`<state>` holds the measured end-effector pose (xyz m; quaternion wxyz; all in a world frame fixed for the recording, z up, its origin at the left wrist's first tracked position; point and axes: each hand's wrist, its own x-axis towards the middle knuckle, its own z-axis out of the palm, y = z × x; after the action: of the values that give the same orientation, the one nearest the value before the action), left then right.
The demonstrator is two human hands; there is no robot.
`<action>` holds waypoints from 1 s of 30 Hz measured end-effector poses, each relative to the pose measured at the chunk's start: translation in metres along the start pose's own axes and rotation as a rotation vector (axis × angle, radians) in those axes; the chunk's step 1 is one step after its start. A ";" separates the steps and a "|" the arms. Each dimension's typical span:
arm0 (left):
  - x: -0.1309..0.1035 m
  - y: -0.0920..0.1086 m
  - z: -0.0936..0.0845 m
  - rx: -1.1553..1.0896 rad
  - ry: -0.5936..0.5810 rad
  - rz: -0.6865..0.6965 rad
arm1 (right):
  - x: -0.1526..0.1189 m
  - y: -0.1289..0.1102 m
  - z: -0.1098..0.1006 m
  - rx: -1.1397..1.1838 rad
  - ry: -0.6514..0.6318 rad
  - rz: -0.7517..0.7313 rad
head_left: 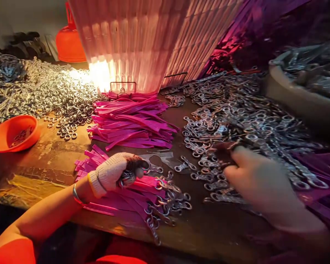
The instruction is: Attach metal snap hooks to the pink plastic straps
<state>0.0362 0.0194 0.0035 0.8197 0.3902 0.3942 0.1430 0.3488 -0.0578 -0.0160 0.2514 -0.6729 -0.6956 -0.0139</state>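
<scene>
My left hand (118, 172), in a white glove with darkened fingertips, is closed around several shiny metal rings (128, 178). It hovers over a bundle of pink straps (121, 203), whose right ends carry metal rings and links (167, 201). My right hand (253, 179) reaches into a heap of metal swivel links (231, 124). Its fingers are smeared by motion, so what they grip, if anything, is unclear. Beside the strap bundle lies a single swivel link (185, 164). A second stack of pink straps (132, 121) rests behind my left hand.
A large heap of metal rings (63, 91) covers the back left. An orange bowl (24, 141) stands at the left edge. A corrugated translucent panel (132, 44) rises behind the straps, near an orange lamp (70, 44). A loaded tub (291, 88) stands at right.
</scene>
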 end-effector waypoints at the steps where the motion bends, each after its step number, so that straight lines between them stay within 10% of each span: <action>1: 0.000 -0.002 0.000 0.021 -0.011 0.022 | -0.002 -0.021 0.003 0.057 0.011 -0.022; 9: -0.014 -0.004 -0.001 0.209 -0.011 0.131 | 0.020 -0.148 0.022 0.602 -0.192 -0.116; 13: -0.018 -0.008 -0.005 0.181 0.022 0.159 | 0.027 -0.155 0.027 0.766 -0.284 -0.006; 20: -0.016 -0.022 -0.003 0.120 0.094 0.251 | 0.009 -0.162 0.059 0.776 -0.001 0.291; 30: -0.007 0.000 -0.023 0.792 0.283 0.521 | 0.028 -0.149 0.052 -0.017 -0.218 -0.343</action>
<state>0.0142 0.0280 -0.0020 0.4839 0.7341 0.4150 0.2339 0.1919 -0.0268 -0.0032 0.1628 -0.5441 -0.8230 0.0106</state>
